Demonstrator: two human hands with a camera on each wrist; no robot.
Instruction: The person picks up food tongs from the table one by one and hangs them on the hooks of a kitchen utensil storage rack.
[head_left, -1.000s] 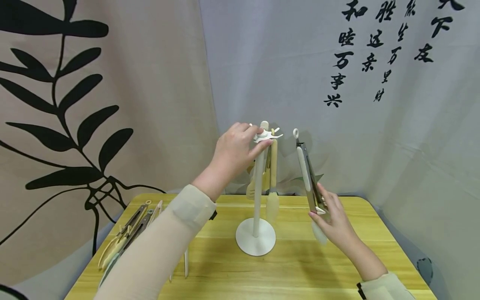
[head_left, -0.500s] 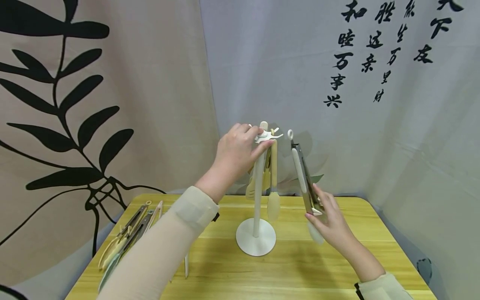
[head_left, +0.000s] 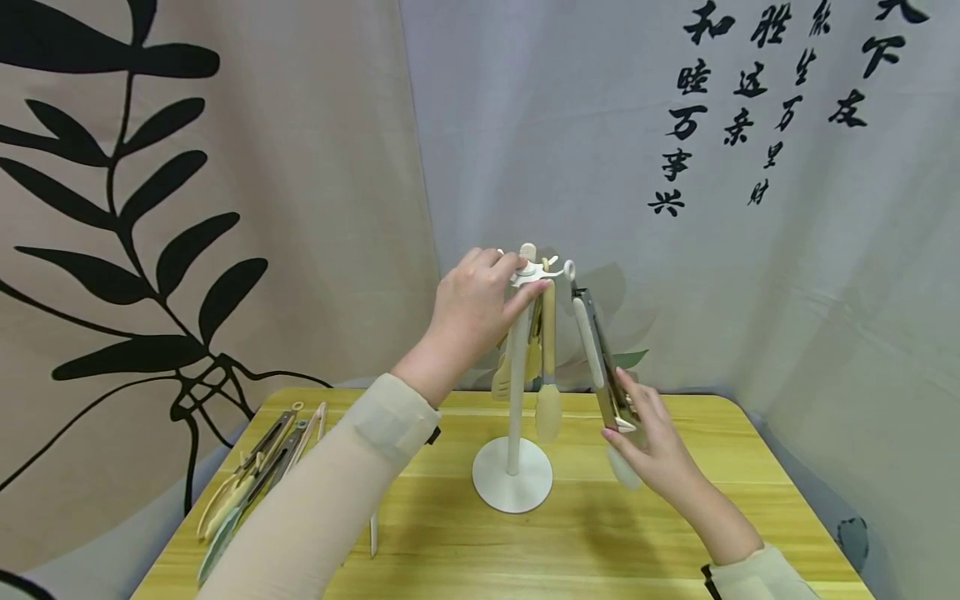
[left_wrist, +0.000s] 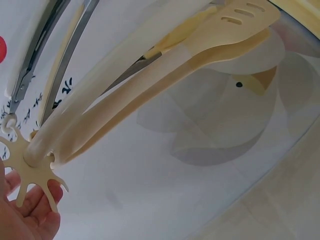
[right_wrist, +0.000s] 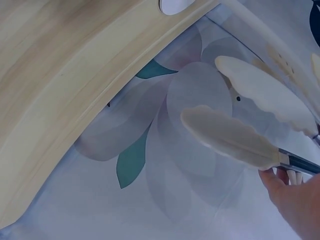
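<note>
At frame centre, the left hand (head_left: 474,310) is pinching the hook crown of the white rack (head_left: 512,487), while the right hand (head_left: 651,446) is gripping upright tongs (head_left: 596,354), whose top loop is sitting just right of a hook.

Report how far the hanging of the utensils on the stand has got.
Done: a spatula and a slotted turner hang from the stand. In hand: right hand lifts tongs to a hook; left hand steadies the top. Left: utensils on the table.
</note>
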